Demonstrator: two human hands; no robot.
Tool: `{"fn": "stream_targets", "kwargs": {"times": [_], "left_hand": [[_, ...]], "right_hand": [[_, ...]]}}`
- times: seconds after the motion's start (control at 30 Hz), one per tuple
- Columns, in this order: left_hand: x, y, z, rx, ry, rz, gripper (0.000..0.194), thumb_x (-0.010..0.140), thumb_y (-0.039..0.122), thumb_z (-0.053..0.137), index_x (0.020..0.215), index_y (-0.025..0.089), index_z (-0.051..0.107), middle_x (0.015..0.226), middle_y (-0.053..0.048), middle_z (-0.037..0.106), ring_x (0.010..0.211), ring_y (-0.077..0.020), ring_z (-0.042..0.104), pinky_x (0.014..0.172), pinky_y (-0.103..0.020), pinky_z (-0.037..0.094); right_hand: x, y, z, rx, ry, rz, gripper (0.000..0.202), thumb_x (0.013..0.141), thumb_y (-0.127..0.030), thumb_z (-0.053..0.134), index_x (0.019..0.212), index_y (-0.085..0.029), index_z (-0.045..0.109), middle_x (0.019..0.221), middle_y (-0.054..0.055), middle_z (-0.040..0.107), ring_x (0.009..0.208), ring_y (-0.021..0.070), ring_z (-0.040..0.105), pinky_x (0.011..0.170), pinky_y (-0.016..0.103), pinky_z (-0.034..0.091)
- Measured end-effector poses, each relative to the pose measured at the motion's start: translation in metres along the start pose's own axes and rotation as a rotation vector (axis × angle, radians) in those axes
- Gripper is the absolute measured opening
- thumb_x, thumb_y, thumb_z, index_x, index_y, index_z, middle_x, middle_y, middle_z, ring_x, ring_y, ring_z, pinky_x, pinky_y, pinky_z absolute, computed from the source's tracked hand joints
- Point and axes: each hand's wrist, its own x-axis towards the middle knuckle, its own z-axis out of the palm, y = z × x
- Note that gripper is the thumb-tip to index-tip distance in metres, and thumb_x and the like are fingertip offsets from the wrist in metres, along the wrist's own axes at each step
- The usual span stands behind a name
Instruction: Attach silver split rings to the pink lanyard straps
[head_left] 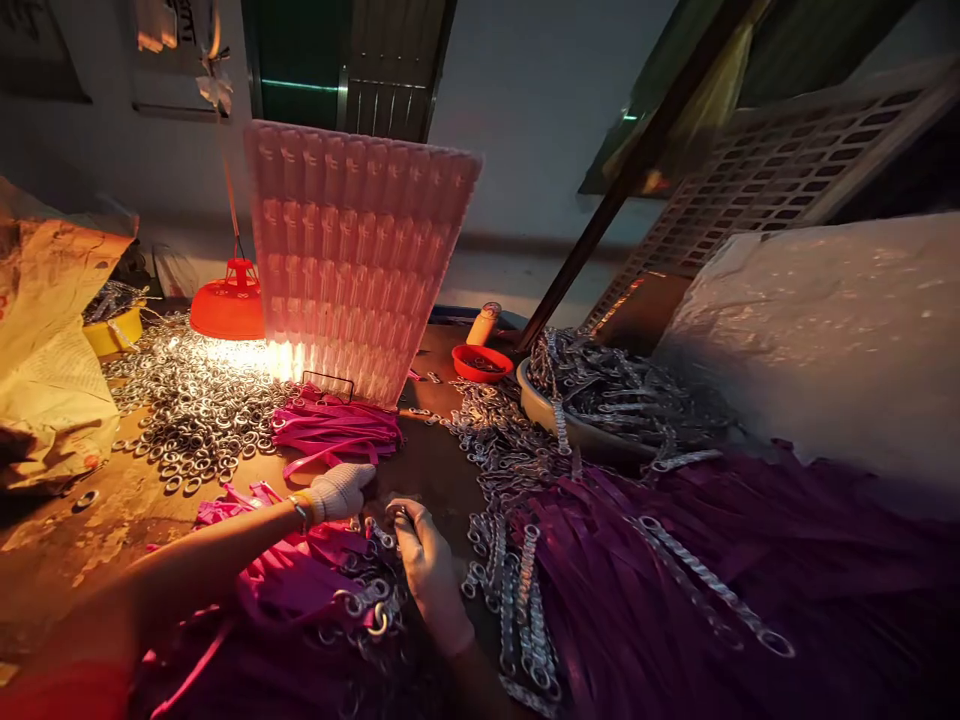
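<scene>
My left hand, in a white knit glove, is over the table beside the magenta straps. Its fingers are curled together, and whatever they hold is hidden. Close by on the right, my right hand, also gloved, pinches what looks like a small metal ring between thumb and fingers. Below both hands lies a pile of pink straps with metal rings at their ends. A large heap of loose metal rings spreads to the left under the lamp.
A red lamp hangs low beside an upright ribbed plastic sheet. To the right are a red bowl, a basin piled with metal-linked strips, and purple straps with braided metal strips. Paper sacking stands at left.
</scene>
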Motion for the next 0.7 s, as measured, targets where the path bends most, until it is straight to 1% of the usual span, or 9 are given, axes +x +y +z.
{"fn": "stream_targets", "kwargs": {"times": [0.03, 0.07, 0.13, 0.2, 0.3, 0.43, 0.53, 0.6, 0.7], "left_hand": [[-0.010, -0.006, -0.006, 0.018, -0.017, -0.013, 0.020, 0.095, 0.033, 0.060, 0.096, 0.013, 0.064, 0.075, -0.001, 0.063, 0.057, -0.0097, 0.056, 0.052, -0.022, 0.049], [-0.022, -0.011, -0.011, 0.041, -0.035, -0.032, 0.020, 0.094, 0.033, 0.060, 0.089, 0.014, 0.063, 0.061, 0.003, 0.056, 0.046, -0.0083, 0.048, 0.043, -0.019, 0.041], [-0.049, -0.019, -0.020, 0.024, -0.058, -0.066, 0.025, 0.093, 0.038, 0.057, 0.081, 0.016, 0.059, 0.044, 0.007, 0.041, 0.035, -0.0080, 0.035, 0.034, -0.019, 0.027], [-0.076, -0.021, -0.025, -0.094, -0.042, -0.087, 0.030, 0.091, 0.045, 0.054, 0.077, 0.019, 0.054, 0.043, 0.009, 0.037, 0.033, -0.0074, 0.029, 0.033, -0.019, 0.023], [-0.108, -0.018, -0.024, -0.271, 0.008, -0.103, 0.035, 0.085, 0.049, 0.056, 0.069, 0.020, 0.047, 0.048, 0.008, 0.038, 0.033, -0.0054, 0.026, 0.033, -0.019, 0.021], [-0.133, -0.018, -0.019, -0.253, 0.048, -0.112, 0.033, 0.083, 0.045, 0.055, 0.064, 0.021, 0.044, 0.046, 0.007, 0.036, 0.033, -0.0067, 0.027, 0.033, -0.020, 0.021], [-0.144, -0.022, -0.017, -0.199, 0.090, -0.073, 0.032, 0.086, 0.045, 0.050, 0.065, 0.021, 0.048, 0.044, 0.006, 0.037, 0.034, -0.0084, 0.028, 0.035, -0.022, 0.021], [-0.149, -0.024, -0.015, -0.056, 0.115, 0.039, 0.027, 0.084, 0.038, 0.053, 0.066, 0.019, 0.053, 0.047, 0.003, 0.043, 0.040, -0.0099, 0.035, 0.041, -0.022, 0.025], [-0.152, -0.024, -0.014, 0.186, 0.155, 0.249, 0.009, 0.071, 0.020, 0.063, 0.064, 0.018, 0.059, 0.060, -0.001, 0.058, 0.056, -0.0130, 0.047, 0.052, -0.022, 0.033]], "right_hand": [[0.000, -0.010, 0.001, -0.003, -0.045, -0.024, 0.029, 0.097, -0.039, 0.043, 0.109, -0.023, 0.064, 0.108, 0.007, 0.072, 0.098, 0.0211, 0.067, 0.089, 0.032, 0.051], [0.000, -0.020, 0.002, -0.006, -0.091, -0.047, 0.029, 0.097, -0.038, 0.044, 0.110, -0.023, 0.065, 0.109, 0.007, 0.072, 0.098, 0.0206, 0.066, 0.089, 0.032, 0.051], [0.000, -0.040, 0.007, -0.021, -0.183, -0.090, 0.027, 0.097, -0.034, 0.045, 0.111, -0.023, 0.066, 0.106, 0.005, 0.073, 0.095, 0.0192, 0.066, 0.086, 0.029, 0.050], [0.000, -0.058, 0.013, -0.105, -0.256, -0.132, 0.025, 0.097, -0.028, 0.047, 0.109, -0.024, 0.067, 0.099, 0.003, 0.074, 0.089, 0.0179, 0.067, 0.079, 0.026, 0.048], [-0.004, -0.077, 0.023, -0.391, -0.309, -0.246, 0.023, 0.096, -0.022, 0.047, 0.103, -0.023, 0.069, 0.090, 0.003, 0.074, 0.083, 0.0181, 0.066, 0.073, 0.026, 0.043], [-0.014, -0.094, 0.027, -0.784, -0.402, -0.483, 0.018, 0.092, -0.017, 0.050, 0.099, -0.018, 0.067, 0.084, 0.008, 0.071, 0.076, 0.0205, 0.062, 0.067, 0.030, 0.035], [-0.022, -0.098, 0.027, -0.945, -0.438, -0.591, 0.019, 0.092, -0.015, 0.048, 0.101, -0.016, 0.065, 0.080, 0.009, 0.068, 0.070, 0.0208, 0.059, 0.063, 0.031, 0.031], [-0.026, -0.097, 0.027, -0.955, -0.413, -0.606, 0.019, 0.093, -0.015, 0.047, 0.100, -0.017, 0.065, 0.079, 0.008, 0.068, 0.069, 0.0207, 0.058, 0.062, 0.032, 0.030], [-0.030, -0.091, 0.031, -0.896, -0.323, -0.576, 0.019, 0.094, -0.017, 0.049, 0.101, -0.018, 0.066, 0.080, 0.007, 0.069, 0.072, 0.0212, 0.061, 0.064, 0.032, 0.033]]}}
